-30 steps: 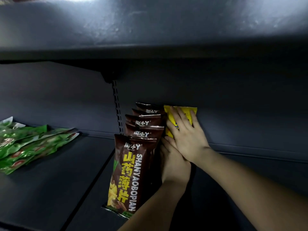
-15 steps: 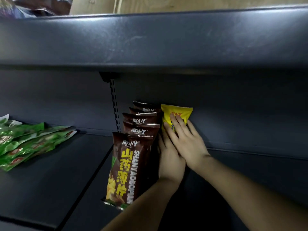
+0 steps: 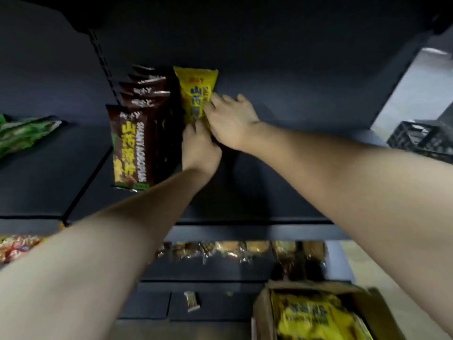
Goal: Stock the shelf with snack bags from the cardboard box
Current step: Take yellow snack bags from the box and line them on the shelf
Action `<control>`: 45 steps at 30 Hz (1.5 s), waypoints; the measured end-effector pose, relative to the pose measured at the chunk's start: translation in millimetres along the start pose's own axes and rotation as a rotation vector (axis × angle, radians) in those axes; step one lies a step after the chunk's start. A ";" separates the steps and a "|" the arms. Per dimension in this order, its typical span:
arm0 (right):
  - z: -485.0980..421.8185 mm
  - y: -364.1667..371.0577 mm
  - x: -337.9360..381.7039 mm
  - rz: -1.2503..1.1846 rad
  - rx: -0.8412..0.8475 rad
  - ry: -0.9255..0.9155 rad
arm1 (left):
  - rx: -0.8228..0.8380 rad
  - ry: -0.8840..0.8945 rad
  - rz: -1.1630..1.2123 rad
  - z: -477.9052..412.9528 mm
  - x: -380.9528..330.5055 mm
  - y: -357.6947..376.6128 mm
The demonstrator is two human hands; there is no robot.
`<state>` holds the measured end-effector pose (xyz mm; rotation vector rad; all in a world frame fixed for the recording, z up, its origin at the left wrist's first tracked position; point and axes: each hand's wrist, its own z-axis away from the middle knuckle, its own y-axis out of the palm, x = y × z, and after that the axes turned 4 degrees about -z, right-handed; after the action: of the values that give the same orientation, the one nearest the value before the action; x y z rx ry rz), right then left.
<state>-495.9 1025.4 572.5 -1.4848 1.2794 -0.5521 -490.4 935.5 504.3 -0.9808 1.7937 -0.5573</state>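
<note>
yellow snack bag (image 3: 196,89) upright by brown bags (image 3: 137,133), left hand (image 3: 199,148) and right hand (image 3: 231,121) grip its lower end.

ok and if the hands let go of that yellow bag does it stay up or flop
Probably tips easily: the yellow bag stands tall, narrow, on end, left hand and right hand on it. Likely light and floppy, being glossy film packaging. The brown bags beside may prop it.

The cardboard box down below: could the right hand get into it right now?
Probably yes. The cardboard box stands open, its yellow packs uncovered, nothing across it. The right hand would first have to leave the yellow bag on the shelf.
</note>
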 end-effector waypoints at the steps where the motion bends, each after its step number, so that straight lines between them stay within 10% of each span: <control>1: 8.6 -4.5 -2.9 -0.004 0.008 0.013 | 0.013 0.001 -0.023 4.3 -6.0 -2.9; 21: 296.9 -24.7 -40.2 -0.597 -0.116 0.130 | -0.016 0.351 0.345 252.5 -119.1 23.3; 30: 428.2 93.6 -29.6 -0.457 0.381 0.005 | 0.830 0.487 -0.221 346.6 -64.7 96.7; 37: 463.6 149.1 -3.8 -0.484 0.844 0.407 | 1.079 0.374 -0.393 356.7 -53.3 134.1; 45: 460.2 185.5 15.8 -0.749 0.851 1.002 | 1.079 0.338 -0.468 344.6 -50.1 177.9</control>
<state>-178.8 1220.2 244.0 -0.8644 0.8700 -2.2161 -233.9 1097.3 257.5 -0.5180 1.1868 -1.8227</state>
